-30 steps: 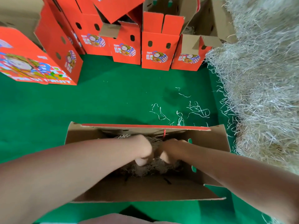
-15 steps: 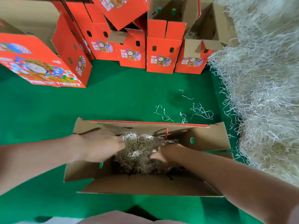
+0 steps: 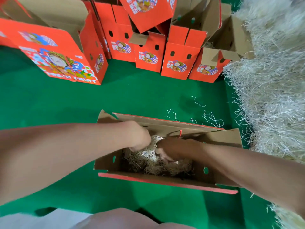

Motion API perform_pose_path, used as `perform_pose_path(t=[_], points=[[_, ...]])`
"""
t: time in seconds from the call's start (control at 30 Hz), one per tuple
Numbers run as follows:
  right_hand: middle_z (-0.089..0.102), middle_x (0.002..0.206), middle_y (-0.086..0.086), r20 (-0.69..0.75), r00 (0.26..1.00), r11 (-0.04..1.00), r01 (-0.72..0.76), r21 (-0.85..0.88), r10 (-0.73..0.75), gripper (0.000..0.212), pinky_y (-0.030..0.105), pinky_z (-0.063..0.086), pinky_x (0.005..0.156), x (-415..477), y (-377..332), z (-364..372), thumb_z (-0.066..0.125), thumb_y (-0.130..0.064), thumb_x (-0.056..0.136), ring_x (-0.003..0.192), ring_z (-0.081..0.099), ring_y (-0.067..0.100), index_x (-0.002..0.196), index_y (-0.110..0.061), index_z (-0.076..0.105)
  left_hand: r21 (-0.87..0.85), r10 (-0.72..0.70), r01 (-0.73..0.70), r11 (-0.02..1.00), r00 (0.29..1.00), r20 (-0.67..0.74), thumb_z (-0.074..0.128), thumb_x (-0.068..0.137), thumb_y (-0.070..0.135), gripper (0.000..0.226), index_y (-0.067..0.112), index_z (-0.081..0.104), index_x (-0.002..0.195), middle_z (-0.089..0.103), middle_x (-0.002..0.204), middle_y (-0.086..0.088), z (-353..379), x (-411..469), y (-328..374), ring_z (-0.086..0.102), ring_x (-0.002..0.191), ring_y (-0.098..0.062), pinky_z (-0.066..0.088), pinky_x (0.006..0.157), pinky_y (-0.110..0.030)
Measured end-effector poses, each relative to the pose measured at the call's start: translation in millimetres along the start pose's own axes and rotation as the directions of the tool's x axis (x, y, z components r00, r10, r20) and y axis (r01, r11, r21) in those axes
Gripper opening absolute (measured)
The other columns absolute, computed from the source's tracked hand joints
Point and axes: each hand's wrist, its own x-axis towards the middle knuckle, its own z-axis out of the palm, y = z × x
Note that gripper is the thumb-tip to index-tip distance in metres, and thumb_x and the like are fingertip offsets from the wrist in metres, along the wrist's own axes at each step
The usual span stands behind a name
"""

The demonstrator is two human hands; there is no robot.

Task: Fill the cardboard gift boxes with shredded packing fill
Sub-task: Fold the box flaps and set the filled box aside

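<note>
"FRESH FRUIT" in white capitals, printed along the lower edge of the broad face of the large orange box [image 3: 57, 52] at far left, beneath a cartoon figure. Small white mark at the upper right of that same print, too blurred to read. Round emblem with pale characters on the narrow end of each of the smaller orange boxes [image 3: 177, 66] in the back row, and on the tilted box [image 3: 143, 9] stacked above them. Characters too blurred to make out.
</note>
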Motion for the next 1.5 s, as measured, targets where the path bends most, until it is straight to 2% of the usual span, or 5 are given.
perform_pose_path(t=[0.3, 0.6, 0.97, 1.27, 1.5], points=[[0.053, 0.119, 0.018, 0.216, 0.976, 0.995, -0.052, 0.085, 0.032, 0.025, 0.033, 0.041, 0.090, 25, -36, 8, 0.037, -0.013, 0.099, 0.100, 0.051, 0.024, 0.114, -0.002, 0.053, -0.187, -0.016, 0.052, 0.981, 0.981, 0.191, 0.049, 0.091, 0.007, 0.035, 0.004, 0.054, 0.125, 0.055, 0.111, -0.012, 0, 45, 6, 0.055, 0.111, -0.029, 0.045, 0.086, -0.035], [0.047, 0.134, 0.018, -0.130, 0.985, 0.885, 0.158, 0.438, -0.112, 0.053, 0.030, 0.039, 0.099, 39, -1, 43, 0.046, 0.011, 0.082, 0.120, 0.047, 0.028, 0.134, 0.000, 0.042, -0.615, -0.068, 0.055, 0.787, 0.998, 0.002, 0.058, 0.088, 0.017, 0.051, 0.007, 0.041, 0.134, 0.048, 0.135, -0.013, 65, 74, 18, 0.049, 0.122, -0.028, 0.040, 0.101, -0.038], [0.057, 0.122, 0.021, 0.063, 0.954, 0.895, 0.252, 0.368, -0.294, 0.030, 0.038, 0.041, 0.097, 27, -19, 43, 0.045, -0.005, 0.094, 0.109, 0.054, 0.031, 0.123, 0.000, 0.053, -0.217, -0.259, 0.238, 0.947, 0.963, -0.077, 0.032, 0.097, 0.014, 0.042, 0.006, 0.038, 0.138, 0.027, 0.144, -0.014, 72, 67, 13, 0.024, 0.133, -0.030, 0.019, 0.111, -0.041], [0.043, 0.124, 0.012, -0.517, 0.856, 1.000, -0.021, 0.007, 0.021, 0.042, 0.039, 0.040, 0.091, 24, 16, 56, 0.049, 0.007, 0.075, 0.117, 0.039, 0.026, 0.115, -0.006, 0.051, -0.167, -0.181, 0.157, 0.973, 0.973, -0.140, 0.038, 0.098, 0.011, 0.043, -0.007, 0.031, 0.137, 0.051, 0.126, -0.020, 36, 46, 28, 0.057, 0.107, -0.032, 0.049, 0.076, -0.037], [0.051, 0.132, 0.014, -0.071, 0.997, 0.909, -0.008, 0.417, 0.042, 0.048, 0.025, 0.038, 0.093, 34, 15, 51, 0.054, 0.007, 0.083, 0.121, 0.048, 0.024, 0.130, -0.005, 0.049, -0.245, 0.123, -0.079, 0.966, 0.978, 0.170, 0.057, 0.085, 0.004, 0.043, -0.001, 0.051, 0.127, 0.050, 0.131, -0.021, 37, 84, 38, 0.054, 0.113, -0.033, 0.048, 0.091, -0.039]])
